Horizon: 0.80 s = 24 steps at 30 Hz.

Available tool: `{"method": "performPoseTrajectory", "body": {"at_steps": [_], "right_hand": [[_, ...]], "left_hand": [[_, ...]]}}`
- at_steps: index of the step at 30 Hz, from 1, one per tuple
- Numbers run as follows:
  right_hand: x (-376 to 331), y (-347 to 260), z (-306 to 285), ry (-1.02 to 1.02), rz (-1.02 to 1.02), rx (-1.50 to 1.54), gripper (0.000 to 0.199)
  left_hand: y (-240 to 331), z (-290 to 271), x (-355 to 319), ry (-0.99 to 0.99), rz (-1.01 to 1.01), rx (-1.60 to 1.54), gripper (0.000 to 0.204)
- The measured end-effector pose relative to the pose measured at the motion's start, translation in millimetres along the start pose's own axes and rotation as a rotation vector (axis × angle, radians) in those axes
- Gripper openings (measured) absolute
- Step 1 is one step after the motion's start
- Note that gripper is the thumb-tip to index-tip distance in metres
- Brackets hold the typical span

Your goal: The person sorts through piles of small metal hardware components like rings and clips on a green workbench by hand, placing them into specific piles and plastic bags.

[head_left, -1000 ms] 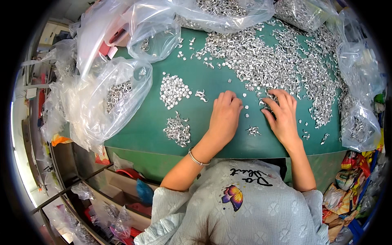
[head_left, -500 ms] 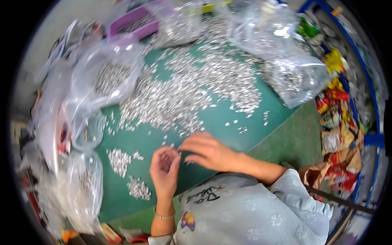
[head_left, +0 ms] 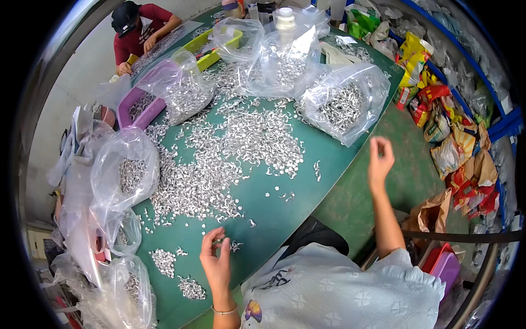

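Observation:
Over the green table (head_left: 274,214) spreads a large heap of small silver metal pieces (head_left: 192,183), many of them curved. My left hand (head_left: 216,260) is above the table's near part, its fingers curled toward the thumb; what they hold, if anything, is too small to make out. Left of it lie two small piles, one of compact bits (head_left: 163,262) and one of curved bits (head_left: 192,288). A few loose pieces (head_left: 235,246) are beside the thumb. My right hand (head_left: 381,159) is raised past the table's right edge, fingers bent in to the thumb, contents hidden.
A clear bag of metal pieces (head_left: 342,107) stands near the right edge. More clear bags (head_left: 126,170) line the left side. A purple tray (head_left: 129,107) and a yellow-green tray (head_left: 224,46) are farther back. Another person (head_left: 145,30) works at the far left. Packages (head_left: 438,126) fill the right side.
My right hand has moved from beside my left hand out to the right, past the table edge. The view has shifted, bringing the other person into sight.

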State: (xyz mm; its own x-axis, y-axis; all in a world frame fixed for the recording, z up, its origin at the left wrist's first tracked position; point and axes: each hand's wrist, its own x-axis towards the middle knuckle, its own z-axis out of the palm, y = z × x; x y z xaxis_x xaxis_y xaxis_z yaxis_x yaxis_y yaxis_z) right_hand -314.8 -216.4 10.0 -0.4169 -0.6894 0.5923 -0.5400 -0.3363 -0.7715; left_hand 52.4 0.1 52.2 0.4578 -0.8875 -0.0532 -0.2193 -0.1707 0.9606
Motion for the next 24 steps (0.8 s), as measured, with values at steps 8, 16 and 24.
{"method": "performPoseTrajectory", "body": {"at_steps": [8, 16, 24], "right_hand": [[142, 169, 14, -0.104, -0.232, -0.615, 0.013], [82, 72, 10, 0.142, -0.317, -0.301, 0.022], [-101, -151, 85, -1.206, -0.431, 0.285, 0.024]], "left_hand": [[-29, -8, -5, 0.068, -0.031, 0.156, 0.023], [-35, -18, -9, 0.24, 0.092, 0.45, 0.032], [-34, -2, 16, 0.148, 0.192, 0.536, 0.033]]}}
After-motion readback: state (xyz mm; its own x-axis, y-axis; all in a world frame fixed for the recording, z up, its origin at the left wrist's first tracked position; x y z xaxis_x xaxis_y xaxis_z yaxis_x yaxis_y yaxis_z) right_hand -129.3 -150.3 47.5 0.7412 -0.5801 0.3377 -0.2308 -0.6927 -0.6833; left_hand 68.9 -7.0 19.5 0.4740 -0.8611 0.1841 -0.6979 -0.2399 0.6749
